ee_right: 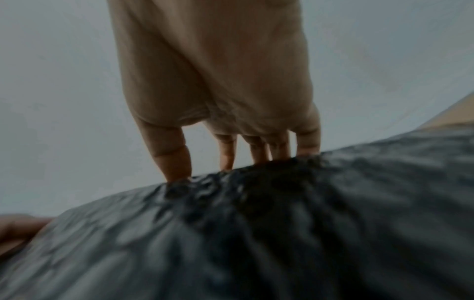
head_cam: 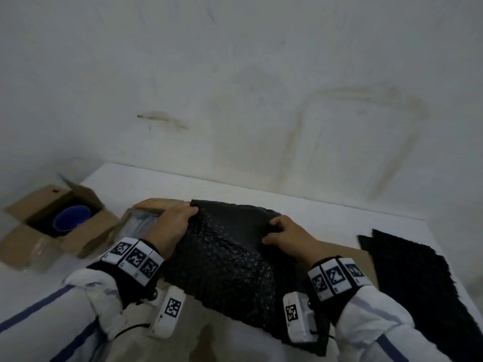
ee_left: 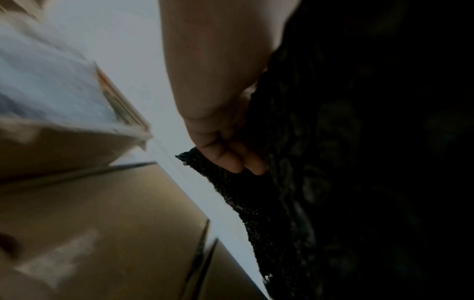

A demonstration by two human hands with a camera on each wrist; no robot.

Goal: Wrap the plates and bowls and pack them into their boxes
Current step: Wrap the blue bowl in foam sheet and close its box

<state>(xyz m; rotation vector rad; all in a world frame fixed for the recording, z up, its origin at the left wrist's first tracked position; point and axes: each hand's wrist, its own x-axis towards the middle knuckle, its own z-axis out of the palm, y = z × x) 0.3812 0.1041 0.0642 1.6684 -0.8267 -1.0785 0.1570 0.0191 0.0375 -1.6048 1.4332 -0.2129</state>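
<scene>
A black bubble wrap sheet (head_cam: 230, 257) lies humped over the middle of the white table (head_cam: 326, 215); whatever it covers is hidden. My left hand (head_cam: 180, 218) grips its far left corner, fingers (ee_left: 231, 160) curled over the edge of the wrap (ee_left: 333, 162). My right hand (head_cam: 279, 231) holds the far right edge, and its fingertips (ee_right: 179, 172) sink behind a raised fold of the wrap (ee_right: 256, 233). A blue bowl (head_cam: 72, 220) sits in an open cardboard box (head_cam: 23, 231) at the far left.
A second open box (head_cam: 156, 203) with pale wrapping (head_cam: 142, 226) inside stands just behind my left hand. A stack of black bubble wrap sheets (head_cam: 407, 278) lies at the right, near the table edge. Flat cardboard (head_cam: 355, 257) shows beneath the sheet. A white wall rises close behind the table.
</scene>
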